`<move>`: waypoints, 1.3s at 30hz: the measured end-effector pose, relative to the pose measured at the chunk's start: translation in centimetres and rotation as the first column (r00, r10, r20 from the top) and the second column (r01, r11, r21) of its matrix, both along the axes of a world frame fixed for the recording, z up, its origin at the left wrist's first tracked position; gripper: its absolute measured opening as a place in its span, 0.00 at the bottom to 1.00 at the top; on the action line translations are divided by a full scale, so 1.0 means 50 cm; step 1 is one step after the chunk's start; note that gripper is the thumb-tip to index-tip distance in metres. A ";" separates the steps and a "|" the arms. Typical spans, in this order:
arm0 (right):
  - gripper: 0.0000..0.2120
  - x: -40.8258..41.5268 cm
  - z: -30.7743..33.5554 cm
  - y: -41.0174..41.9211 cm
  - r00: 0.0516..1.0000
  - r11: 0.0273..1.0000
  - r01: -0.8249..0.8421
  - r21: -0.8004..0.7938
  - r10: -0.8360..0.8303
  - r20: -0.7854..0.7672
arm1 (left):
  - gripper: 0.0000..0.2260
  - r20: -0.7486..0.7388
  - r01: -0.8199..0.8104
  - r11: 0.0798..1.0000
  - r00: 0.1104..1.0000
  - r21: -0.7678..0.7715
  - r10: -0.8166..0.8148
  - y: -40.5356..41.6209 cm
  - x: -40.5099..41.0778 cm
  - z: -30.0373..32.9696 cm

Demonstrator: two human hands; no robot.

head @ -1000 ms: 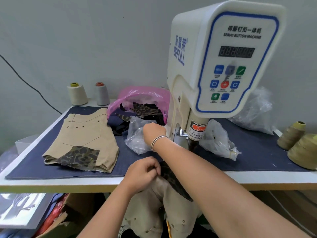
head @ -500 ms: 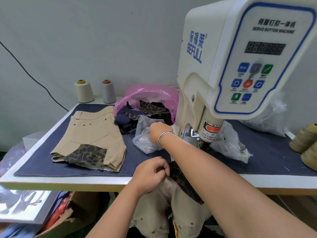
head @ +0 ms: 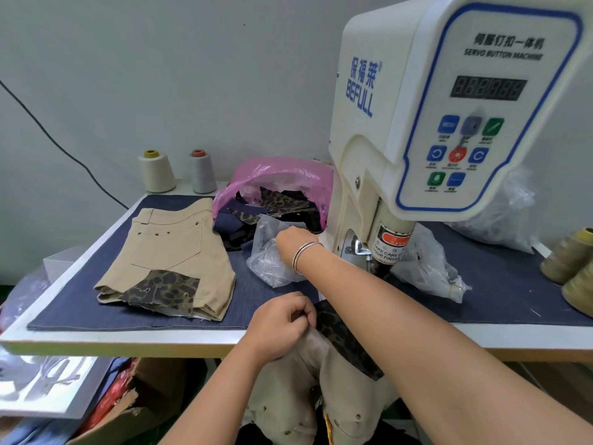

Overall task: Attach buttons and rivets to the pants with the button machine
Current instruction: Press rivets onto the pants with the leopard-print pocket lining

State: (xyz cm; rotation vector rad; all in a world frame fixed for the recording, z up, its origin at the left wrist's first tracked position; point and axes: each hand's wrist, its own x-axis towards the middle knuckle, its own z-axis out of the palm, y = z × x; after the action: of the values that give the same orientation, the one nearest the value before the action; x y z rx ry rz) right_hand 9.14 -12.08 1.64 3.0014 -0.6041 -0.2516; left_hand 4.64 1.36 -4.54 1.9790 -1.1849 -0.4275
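Left hand (head: 282, 326): my fingers are curled, pinching the khaki pants (head: 324, 390) at the table edge, lower centre.
Right hand (head: 293, 244): reaching into a clear plastic bag (head: 268, 268) at centre; I cannot tell how my fingers lie.
Button machine (head: 449, 117): upper right.
Folded pants (head: 173, 252): centre left, on the denim mat (head: 80, 303).

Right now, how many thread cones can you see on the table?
4. A cream cone and a grey cone stand at the back left by the wall. Two olive cones lie at the right edge, cut off by the frame; more may be hidden.
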 end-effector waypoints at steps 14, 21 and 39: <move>0.11 -0.014 -0.003 -0.016 1.000 0.992 -0.023 0.121 0.022 0.007 | 0.15 -0.018 0.000 1.000 1.000 0.000 0.000 0.000 0.002 -0.004; 0.12 -0.024 -0.015 -0.011 0.967 0.970 0.054 0.239 -0.111 0.229 | 0.15 -0.022 0.002 1.000 1.000 0.002 -0.002 0.001 0.001 -0.002; 0.09 -0.074 -0.028 0.002 0.743 0.676 -0.051 0.735 -0.467 0.481 | 0.15 -0.039 -0.009 1.000 0.999 -0.012 0.008 0.003 -0.003 0.008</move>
State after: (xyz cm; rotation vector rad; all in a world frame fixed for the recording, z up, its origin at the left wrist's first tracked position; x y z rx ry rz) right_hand 5.42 -11.95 0.26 3.7502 -1.1798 0.7968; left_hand 4.46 1.49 -4.12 1.9561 -1.1522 -0.4513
